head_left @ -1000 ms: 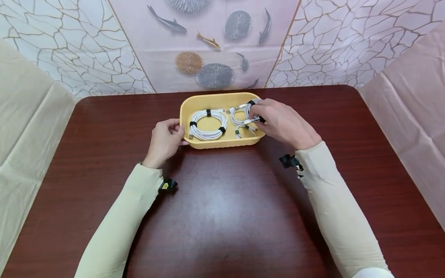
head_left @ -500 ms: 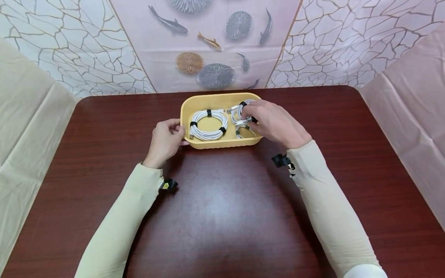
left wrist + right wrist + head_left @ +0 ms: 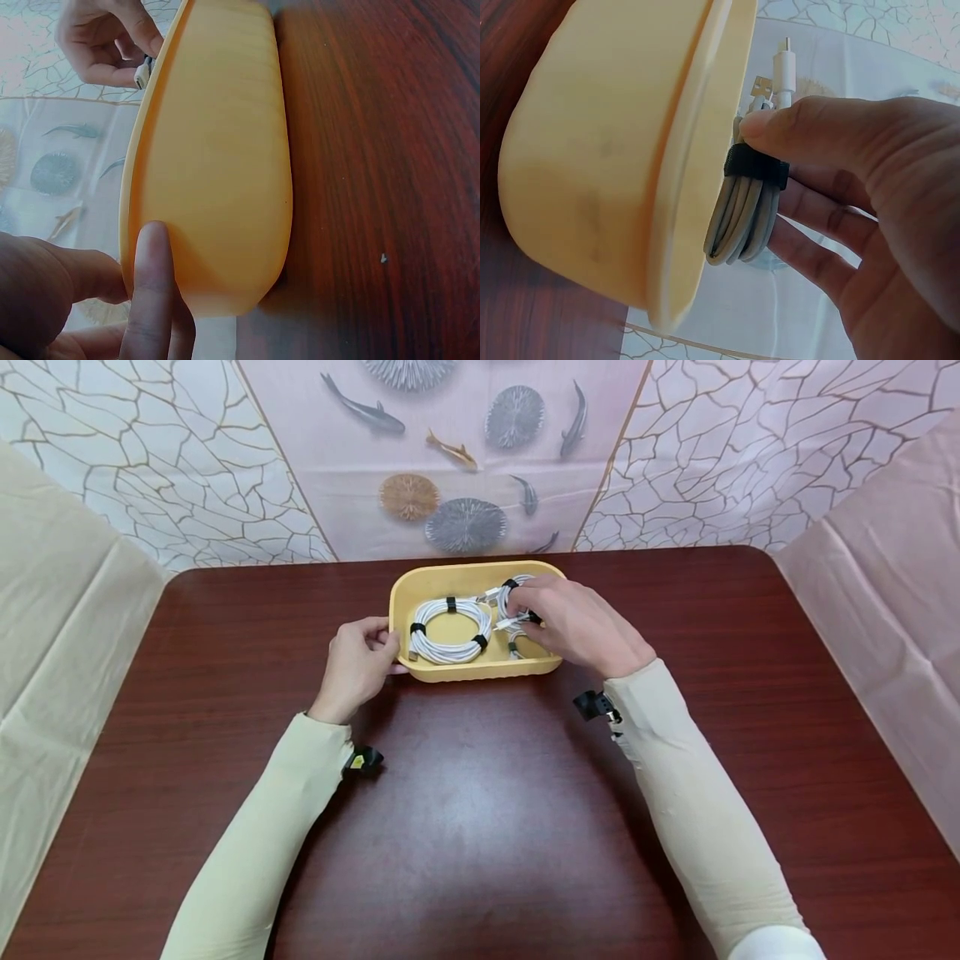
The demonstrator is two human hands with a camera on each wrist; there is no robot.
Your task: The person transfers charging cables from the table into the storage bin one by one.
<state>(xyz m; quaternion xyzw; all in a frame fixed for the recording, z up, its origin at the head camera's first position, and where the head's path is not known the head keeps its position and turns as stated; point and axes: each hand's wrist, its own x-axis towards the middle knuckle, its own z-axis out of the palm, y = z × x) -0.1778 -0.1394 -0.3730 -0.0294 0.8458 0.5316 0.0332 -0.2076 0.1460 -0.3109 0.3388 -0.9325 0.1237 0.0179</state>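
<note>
A yellow tray [image 3: 450,673] stands near the back of the table. My left hand [image 3: 358,664] grips its left front corner, thumb at the rim and a finger along the outer wall [image 3: 217,150]. Over the tray's right side, my right hand [image 3: 581,620] pinches a small coiled white cable [image 3: 742,217] by its black strap, a white plug and a metal USB plug sticking out past the thumb. A larger white cable coil [image 3: 427,647] with several black straps lies in the left half. Part of another short cable with a green tie [image 3: 513,648] shows beneath the right hand.
The dark red-brown wooden table [image 3: 465,827] extends on all sides of the tray. Behind it hangs a patterned cloth backdrop [image 3: 465,435] with fish and round shapes. Pale cloth [image 3: 885,610] borders the table at the sides.
My right hand has moved left over the tray, carrying the small coiled cable closer to the large coil. The left hand and the tray stay in place.
</note>
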